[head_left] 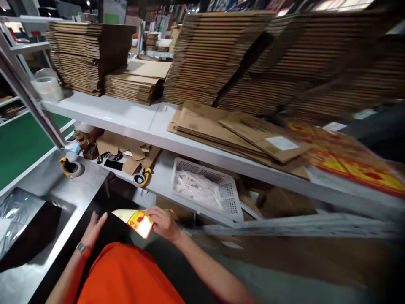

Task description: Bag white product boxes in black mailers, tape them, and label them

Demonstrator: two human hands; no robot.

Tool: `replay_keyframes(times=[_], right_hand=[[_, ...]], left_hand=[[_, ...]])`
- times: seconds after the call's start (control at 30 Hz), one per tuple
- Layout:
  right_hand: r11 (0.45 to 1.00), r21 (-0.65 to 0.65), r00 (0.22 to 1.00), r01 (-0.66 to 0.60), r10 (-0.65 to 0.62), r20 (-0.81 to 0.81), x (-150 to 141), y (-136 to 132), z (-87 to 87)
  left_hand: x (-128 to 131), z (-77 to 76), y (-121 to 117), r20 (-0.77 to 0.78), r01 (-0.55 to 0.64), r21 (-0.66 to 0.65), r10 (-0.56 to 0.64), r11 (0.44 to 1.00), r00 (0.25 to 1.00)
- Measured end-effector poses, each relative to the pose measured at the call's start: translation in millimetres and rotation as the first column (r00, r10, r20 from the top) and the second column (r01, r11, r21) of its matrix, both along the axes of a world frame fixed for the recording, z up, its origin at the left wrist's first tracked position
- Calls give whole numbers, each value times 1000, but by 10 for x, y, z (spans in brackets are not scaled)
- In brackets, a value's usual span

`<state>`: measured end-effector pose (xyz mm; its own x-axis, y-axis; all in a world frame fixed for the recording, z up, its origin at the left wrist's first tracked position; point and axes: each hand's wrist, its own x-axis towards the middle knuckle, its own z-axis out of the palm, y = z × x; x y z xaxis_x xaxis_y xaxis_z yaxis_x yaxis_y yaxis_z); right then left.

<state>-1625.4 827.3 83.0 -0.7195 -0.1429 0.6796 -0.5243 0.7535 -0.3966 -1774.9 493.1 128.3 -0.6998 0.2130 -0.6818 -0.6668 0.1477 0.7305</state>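
My right hand (164, 223) is closed on a small flat packet (136, 221), white with a red and yellow label, held low in front of me. My left hand (92, 230) is open beside it, fingers spread over a dark surface, a watch on the wrist. An orange garment (126, 276) fills the bottom of the view below both hands.
A white shelf (126, 116) carries tall stacks of flattened cardboard boxes (209, 55) and loose flat cartons (240, 135). Below it lie a white plastic basket (218, 188) with clear bags, two tape dispensers (70, 166), cardboard scraps. A metal counter (34, 202) with grey bags stands at left.
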Motion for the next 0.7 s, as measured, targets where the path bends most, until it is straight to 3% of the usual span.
replay_keyframes(times=[0.1,0.2,0.3,0.37,0.5,0.6,0.7], right_hand=[[992,57,980,-112,120,-161,-189,-268,428],[977,124,969,-175,194,-154,-286,-324,652],[983,74,984,-167,161,74,-349,-275,676],[985,-97,949,-141,162,271,-412,-286,650],[875,-481,800,-44,319,507,-642,-560,647],[851,-520,703,65,331,629,-859,-870,684],[855,-503,672,124,300,677,-1037,-1047,730]], left_hand=[[101,-85,392,172,-25,316,-32,949,985],[52,27,434,146,-65,478,-6,876,989],[20,162,284,-18,-95,497,120,862,993],[36,218,187,-124,-96,489,179,867,976],[81,265,65,-267,-56,406,177,912,947],[64,271,-34,-367,-12,308,130,951,921],[1,262,-226,-382,-58,284,169,957,908]])
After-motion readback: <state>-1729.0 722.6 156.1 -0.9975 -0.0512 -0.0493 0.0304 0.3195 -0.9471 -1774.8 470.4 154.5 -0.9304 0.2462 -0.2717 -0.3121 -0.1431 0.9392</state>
